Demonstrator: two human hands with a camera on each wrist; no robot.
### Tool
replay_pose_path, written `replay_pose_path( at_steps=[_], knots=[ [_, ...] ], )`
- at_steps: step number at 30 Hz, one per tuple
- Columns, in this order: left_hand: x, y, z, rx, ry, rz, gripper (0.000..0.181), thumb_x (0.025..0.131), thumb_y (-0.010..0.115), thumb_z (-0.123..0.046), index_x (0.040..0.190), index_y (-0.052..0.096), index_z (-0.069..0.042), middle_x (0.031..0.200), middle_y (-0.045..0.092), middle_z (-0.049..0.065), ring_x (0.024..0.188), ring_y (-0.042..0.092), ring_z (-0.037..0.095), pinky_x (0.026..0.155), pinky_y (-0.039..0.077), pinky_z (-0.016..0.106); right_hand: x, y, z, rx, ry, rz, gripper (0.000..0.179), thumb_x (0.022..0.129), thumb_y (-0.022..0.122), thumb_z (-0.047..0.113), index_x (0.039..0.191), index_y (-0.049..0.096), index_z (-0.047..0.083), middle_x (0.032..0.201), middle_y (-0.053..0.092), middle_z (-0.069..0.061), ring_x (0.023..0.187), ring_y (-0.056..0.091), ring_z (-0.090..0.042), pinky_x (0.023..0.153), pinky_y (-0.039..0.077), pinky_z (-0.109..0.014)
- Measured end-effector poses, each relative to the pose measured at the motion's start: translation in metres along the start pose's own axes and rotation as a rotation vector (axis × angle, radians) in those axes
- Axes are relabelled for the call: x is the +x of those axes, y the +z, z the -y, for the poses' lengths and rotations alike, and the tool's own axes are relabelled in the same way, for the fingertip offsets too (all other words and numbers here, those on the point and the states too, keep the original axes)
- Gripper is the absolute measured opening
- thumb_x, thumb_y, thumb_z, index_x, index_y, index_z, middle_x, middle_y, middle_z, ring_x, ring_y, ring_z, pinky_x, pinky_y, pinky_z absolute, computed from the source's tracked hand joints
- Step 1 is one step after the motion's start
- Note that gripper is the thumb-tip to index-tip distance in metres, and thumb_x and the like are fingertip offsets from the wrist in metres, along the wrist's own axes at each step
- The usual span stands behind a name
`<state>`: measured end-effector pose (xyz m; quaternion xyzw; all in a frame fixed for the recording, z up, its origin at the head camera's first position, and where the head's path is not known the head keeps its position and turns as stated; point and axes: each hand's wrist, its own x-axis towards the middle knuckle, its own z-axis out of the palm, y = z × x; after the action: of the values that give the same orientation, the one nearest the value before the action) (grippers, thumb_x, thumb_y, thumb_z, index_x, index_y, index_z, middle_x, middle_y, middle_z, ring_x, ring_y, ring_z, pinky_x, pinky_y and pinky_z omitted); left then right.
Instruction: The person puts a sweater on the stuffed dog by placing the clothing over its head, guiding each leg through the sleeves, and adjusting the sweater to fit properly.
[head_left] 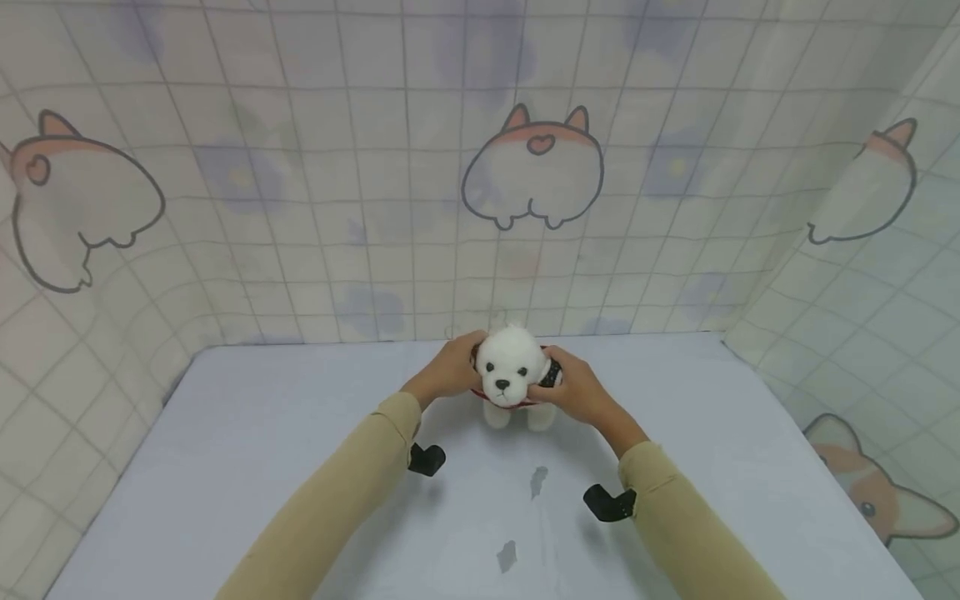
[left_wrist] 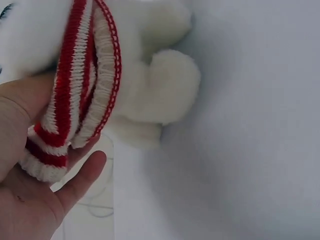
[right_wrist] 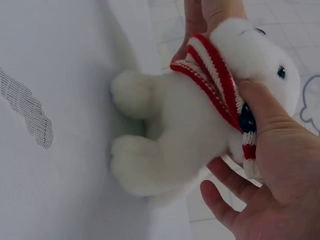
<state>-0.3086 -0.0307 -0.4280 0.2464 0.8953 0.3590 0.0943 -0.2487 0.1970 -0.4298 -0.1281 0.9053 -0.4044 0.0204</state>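
Observation:
A white plush dog (head_left: 512,358) stands on its paws near the back of the table, facing the head camera. It wears a knitted sweater (right_wrist: 215,75) with red and white stripes and a dark blue sleeve part, bunched high around its neck and front. On the dog's left side in the head view, my left hand (head_left: 453,364) holds a striped sleeve (left_wrist: 55,145) between thumb and fingers. From the other side my right hand (head_left: 577,387) grips the blue-and-striped sleeve (right_wrist: 248,135), its thumb under the dog's cheek. The white belly and legs (right_wrist: 165,140) are bare below the hem.
The white table (head_left: 285,467) has two grey patches (head_left: 507,556) in front of the dog. A grid-patterned cloth (head_left: 375,167) with cartoon corgis rises close behind and at both sides. Black camera mounts (head_left: 610,503) stick out from the sleeved wrists.

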Motion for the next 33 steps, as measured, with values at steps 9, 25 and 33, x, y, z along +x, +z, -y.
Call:
replay_pose_path(
  at_steps=[9, 25, 33],
  knots=[
    [-0.002, 0.007, 0.003, -0.273, -0.098, 0.046, 0.062, 0.075, 0.082, -0.019, 0.132, 0.056, -0.020, 0.114, 0.061, 0.004, 0.106, 0.052, 0.019, 0.091, 0.046, 0.038, -0.002, -0.001, -0.010, -0.024, 0.055, -0.019, 0.063, 0.085, 0.074, 0.017, 0.139, 0.045, 0.004, 0.140, 0.051, -0.018, 0.132, 0.046, -0.037, 0.109, 0.038, -0.054],
    [-0.006, 0.031, 0.018, -0.525, -0.216, -0.004, 0.081, 0.075, 0.082, -0.020, 0.145, 0.042, -0.015, 0.124, 0.052, 0.006, 0.111, 0.045, 0.018, 0.097, 0.038, 0.034, -0.011, 0.016, -0.040, 0.181, 0.129, -0.032, 0.074, 0.083, 0.073, 0.046, 0.143, 0.044, 0.015, 0.144, 0.051, -0.010, 0.136, 0.044, -0.031, 0.110, 0.036, -0.054],
    [-0.013, 0.030, 0.018, -0.562, -0.235, -0.059, 0.096, 0.073, 0.084, -0.026, 0.150, 0.027, -0.026, 0.155, 0.034, 0.005, 0.144, 0.030, 0.026, 0.119, 0.022, 0.051, -0.005, 0.006, -0.023, 0.137, -0.027, -0.050, 0.076, 0.081, 0.079, 0.028, 0.143, 0.039, 0.010, 0.145, 0.043, -0.014, 0.134, 0.042, -0.032, 0.111, 0.034, -0.054]
  ],
)
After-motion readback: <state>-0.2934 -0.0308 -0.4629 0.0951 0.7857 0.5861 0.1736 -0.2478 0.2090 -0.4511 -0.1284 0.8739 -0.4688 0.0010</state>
